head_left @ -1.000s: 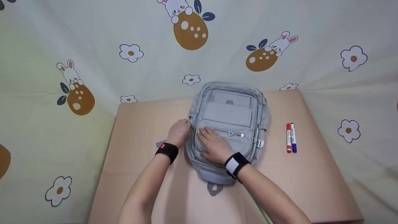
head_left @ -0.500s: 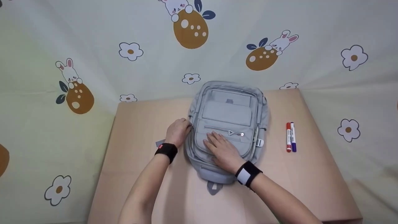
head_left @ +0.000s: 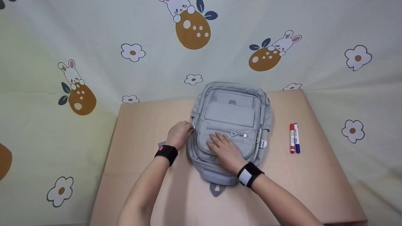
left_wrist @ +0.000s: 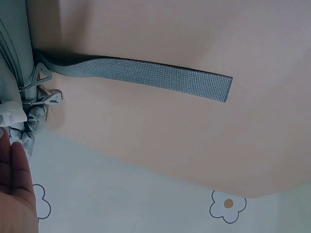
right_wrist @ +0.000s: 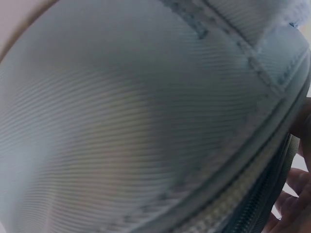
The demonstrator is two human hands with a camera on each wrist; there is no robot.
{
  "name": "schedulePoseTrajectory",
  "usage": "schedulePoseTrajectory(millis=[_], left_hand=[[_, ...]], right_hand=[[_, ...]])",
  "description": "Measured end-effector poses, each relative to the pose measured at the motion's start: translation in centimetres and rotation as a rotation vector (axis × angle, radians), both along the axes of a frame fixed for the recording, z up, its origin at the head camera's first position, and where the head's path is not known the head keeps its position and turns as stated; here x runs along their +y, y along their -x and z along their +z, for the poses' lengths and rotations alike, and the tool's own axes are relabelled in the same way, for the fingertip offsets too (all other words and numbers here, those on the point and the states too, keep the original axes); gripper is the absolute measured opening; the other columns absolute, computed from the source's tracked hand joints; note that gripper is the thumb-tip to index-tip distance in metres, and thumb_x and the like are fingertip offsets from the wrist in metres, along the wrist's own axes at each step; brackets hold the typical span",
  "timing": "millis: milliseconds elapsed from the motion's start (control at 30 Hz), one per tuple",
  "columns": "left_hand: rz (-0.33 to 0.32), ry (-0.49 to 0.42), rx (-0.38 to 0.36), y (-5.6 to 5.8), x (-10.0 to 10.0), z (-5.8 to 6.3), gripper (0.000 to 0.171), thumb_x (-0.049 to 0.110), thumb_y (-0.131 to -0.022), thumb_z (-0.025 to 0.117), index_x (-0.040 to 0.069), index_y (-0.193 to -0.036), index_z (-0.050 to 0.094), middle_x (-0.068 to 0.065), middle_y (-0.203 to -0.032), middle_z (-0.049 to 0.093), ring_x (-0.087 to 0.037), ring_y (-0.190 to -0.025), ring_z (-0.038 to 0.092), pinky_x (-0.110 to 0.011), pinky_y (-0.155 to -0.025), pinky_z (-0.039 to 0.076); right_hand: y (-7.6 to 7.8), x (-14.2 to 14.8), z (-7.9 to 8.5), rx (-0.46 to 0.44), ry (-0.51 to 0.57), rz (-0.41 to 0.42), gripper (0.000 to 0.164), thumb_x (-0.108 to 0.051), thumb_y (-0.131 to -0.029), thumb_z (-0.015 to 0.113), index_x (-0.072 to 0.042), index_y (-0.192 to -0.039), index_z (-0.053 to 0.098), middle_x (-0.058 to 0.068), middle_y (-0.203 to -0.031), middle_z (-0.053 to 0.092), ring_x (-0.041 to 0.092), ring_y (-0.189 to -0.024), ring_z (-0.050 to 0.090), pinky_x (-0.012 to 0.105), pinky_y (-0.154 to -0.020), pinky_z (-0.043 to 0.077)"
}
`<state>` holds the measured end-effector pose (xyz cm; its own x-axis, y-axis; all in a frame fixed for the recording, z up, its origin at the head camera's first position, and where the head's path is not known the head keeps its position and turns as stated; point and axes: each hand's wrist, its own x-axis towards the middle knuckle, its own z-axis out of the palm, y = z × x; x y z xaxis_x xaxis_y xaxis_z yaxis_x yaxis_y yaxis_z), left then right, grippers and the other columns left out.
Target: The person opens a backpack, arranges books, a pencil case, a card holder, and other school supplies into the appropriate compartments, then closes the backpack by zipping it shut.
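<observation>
A grey backpack (head_left: 230, 113) lies front side up, its top towards the wall. My left hand (head_left: 179, 134) is at its left side, the curled fingers pinching a small zipper pull (head_left: 193, 128) beside the zipper seam; the grip itself is partly hidden. My right hand (head_left: 226, 151) rests with straight fingers on the lower front pocket, below a short zipper with a triangular pull (head_left: 233, 134). In the left wrist view, loose triangular pulls (left_wrist: 43, 76) hang at the bag's side beside a grey strap (left_wrist: 160, 77). Zipper teeth (right_wrist: 243, 213) show in the right wrist view.
Red and purple markers (head_left: 292, 138) lie side by side to the right of the backpack. The tan tabletop (head_left: 314, 188) ends at a patterned cloth (head_left: 154, 28) behind and at both sides. A grey loop (head_left: 217, 189) sticks out below the backpack.
My right hand has slid to the right across the front pocket, then stayed put. My left hand stays at the bag's left side, almost still. The backpack and markers have not moved.
</observation>
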<state>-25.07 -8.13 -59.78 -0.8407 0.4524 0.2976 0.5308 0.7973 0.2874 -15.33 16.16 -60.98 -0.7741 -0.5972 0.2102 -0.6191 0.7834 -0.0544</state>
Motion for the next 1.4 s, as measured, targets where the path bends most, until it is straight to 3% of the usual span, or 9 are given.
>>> schedulePoseTrajectory(millis=[467, 700, 1067, 1233, 1400], left_hand=[[-0.074, 0.044, 0.013, -2.3, -1.0, -0.4, 0.005, 0.013, -0.095, 0.072, 0.009, -0.095, 0.075, -0.004, -0.089, 0.069, -0.025, -0.080, 0.064, -0.040, -0.069, 0.052], [-0.122, 0.072, 0.068, -3.1, -1.4, -0.8, 0.006, 0.013, -0.093, 0.074, 0.007, -0.092, 0.072, -0.005, -0.086, 0.066, -0.026, -0.077, 0.062, -0.041, -0.066, 0.051], [-0.109, 0.049, 0.026, -3.5, -1.7, -1.0, 0.007, 0.015, -0.095, 0.072, 0.008, -0.094, 0.073, -0.004, -0.091, 0.067, -0.025, -0.083, 0.063, -0.040, -0.072, 0.052], [-0.083, 0.040, -0.010, -3.6, -1.8, -1.2, 0.006, 0.015, -0.096, 0.071, 0.010, -0.096, 0.073, -0.003, -0.093, 0.068, -0.024, -0.085, 0.063, -0.039, -0.075, 0.052], [-0.072, -0.011, 0.000, -3.7, -1.8, -1.5, 0.004, 0.010, -0.092, 0.075, 0.009, -0.095, 0.072, -0.004, -0.092, 0.067, -0.025, -0.085, 0.063, -0.040, -0.074, 0.052]], right_hand=[[0.0, -0.1, 0.0, 0.004, 0.018, -0.004, 0.062, -0.003, -0.087, 0.071, -0.011, -0.146, 0.056, 0.015, -0.158, 0.042, 0.037, -0.146, 0.036, 0.050, -0.118, 0.029], [0.0, 0.0, -0.1, 0.002, 0.007, -0.001, 0.063, -0.006, -0.087, 0.071, -0.012, -0.147, 0.055, 0.015, -0.159, 0.041, 0.036, -0.147, 0.035, 0.048, -0.119, 0.027], [-0.4, 0.6, 0.3, -0.056, 0.057, 0.010, 0.069, -0.020, -0.087, 0.077, -0.011, -0.150, 0.051, 0.016, -0.161, 0.036, 0.037, -0.149, 0.030, 0.048, -0.121, 0.022], [-1.4, 2.2, 0.4, -0.051, 0.100, 0.013, 0.074, -0.026, -0.086, 0.080, -0.010, -0.151, 0.049, 0.017, -0.161, 0.036, 0.037, -0.149, 0.029, 0.049, -0.121, 0.022], [-2.6, 4.2, 0.3, -0.052, 0.126, -0.019, 0.077, -0.024, -0.083, 0.084, -0.009, -0.151, 0.050, 0.017, -0.161, 0.037, 0.038, -0.149, 0.030, 0.050, -0.121, 0.023]])
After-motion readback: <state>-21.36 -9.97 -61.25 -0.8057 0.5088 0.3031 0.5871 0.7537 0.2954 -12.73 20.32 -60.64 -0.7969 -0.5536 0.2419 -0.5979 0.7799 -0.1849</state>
